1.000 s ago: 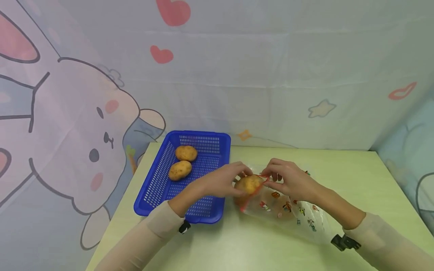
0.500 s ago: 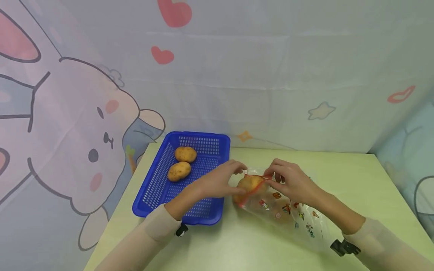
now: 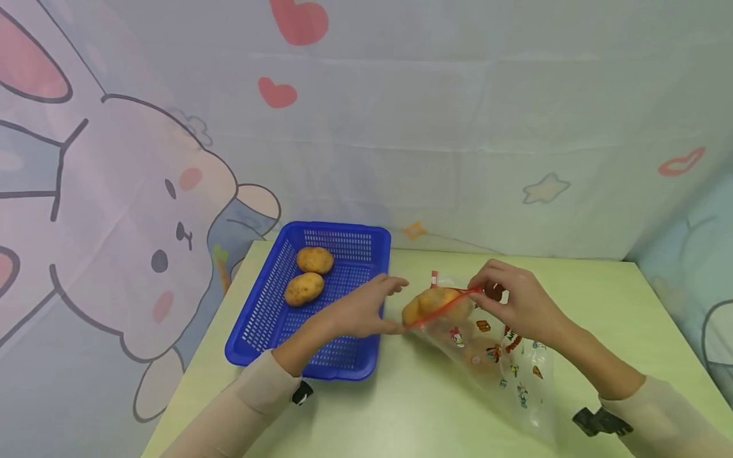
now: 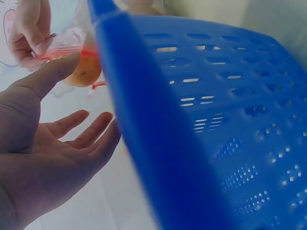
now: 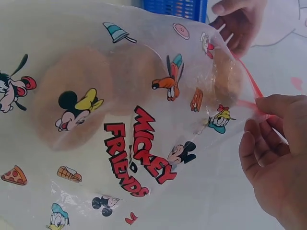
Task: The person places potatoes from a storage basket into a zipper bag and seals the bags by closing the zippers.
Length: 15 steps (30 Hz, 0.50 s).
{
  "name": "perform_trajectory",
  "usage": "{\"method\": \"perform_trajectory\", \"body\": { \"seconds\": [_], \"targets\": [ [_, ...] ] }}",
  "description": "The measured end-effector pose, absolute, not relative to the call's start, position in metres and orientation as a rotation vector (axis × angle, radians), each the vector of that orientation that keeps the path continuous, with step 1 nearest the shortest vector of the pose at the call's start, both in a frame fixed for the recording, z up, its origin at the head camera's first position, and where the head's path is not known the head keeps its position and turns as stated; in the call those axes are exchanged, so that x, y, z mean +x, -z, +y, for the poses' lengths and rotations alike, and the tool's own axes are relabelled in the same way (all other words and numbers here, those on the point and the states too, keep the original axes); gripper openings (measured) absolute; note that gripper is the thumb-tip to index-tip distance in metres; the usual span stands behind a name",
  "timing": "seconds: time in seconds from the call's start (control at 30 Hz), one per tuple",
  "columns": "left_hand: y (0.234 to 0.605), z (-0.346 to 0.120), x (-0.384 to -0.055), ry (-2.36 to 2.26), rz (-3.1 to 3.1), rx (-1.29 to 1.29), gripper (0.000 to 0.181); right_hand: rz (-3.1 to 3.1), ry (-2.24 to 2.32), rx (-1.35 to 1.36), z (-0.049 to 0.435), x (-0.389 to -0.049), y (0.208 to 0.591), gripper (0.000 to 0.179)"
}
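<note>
My right hand (image 3: 518,302) pinches the red zip edge of a clear, cartoon-printed zip bag (image 3: 529,397). A potato (image 3: 424,305) sits at the bag's mouth, partly poking out past the red strip. Two more potatoes (image 5: 72,98) show dimly through the plastic in the right wrist view. My left hand (image 3: 361,308) is apart from the bag, thumb and fingers spread and nothing between them, over the right rim of the blue basket (image 3: 369,356). In the left wrist view the left hand (image 4: 57,139) shows its bare palm beside the basket's blurred rim.
Two potatoes (image 3: 304,289) lie at the left inside the basket, which stands on the pale green table (image 3: 435,420). A cloth backdrop (image 3: 401,102) with cartoon prints rises behind the table's far edge.
My left hand has let go of the potato and drawn back left toward the basket. My right hand has pulled the bag's edge to the right, the potato moving slightly right with it.
</note>
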<state>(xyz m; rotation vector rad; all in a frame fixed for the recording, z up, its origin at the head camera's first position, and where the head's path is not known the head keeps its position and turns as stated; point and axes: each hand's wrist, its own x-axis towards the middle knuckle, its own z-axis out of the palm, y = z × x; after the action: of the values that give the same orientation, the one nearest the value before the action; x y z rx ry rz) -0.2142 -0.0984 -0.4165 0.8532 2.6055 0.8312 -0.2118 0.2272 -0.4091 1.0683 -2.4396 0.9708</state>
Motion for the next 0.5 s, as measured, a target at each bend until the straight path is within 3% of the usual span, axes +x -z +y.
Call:
{"method": "perform_trajectory", "body": {
  "seconds": [0.4,0.5],
  "targets": [
    [0.423,-0.076,-0.218,-1.052,2.487,0.821,0.097,-2.378,-1.163,1.03,0.246,-0.197,0.361,0.033],
    [0.426,-0.071,-0.219,-1.109,2.43,0.823,0.092,-2.377,-1.209,1.019,0.252,-0.193,0.36,0.034]
  ]
}}
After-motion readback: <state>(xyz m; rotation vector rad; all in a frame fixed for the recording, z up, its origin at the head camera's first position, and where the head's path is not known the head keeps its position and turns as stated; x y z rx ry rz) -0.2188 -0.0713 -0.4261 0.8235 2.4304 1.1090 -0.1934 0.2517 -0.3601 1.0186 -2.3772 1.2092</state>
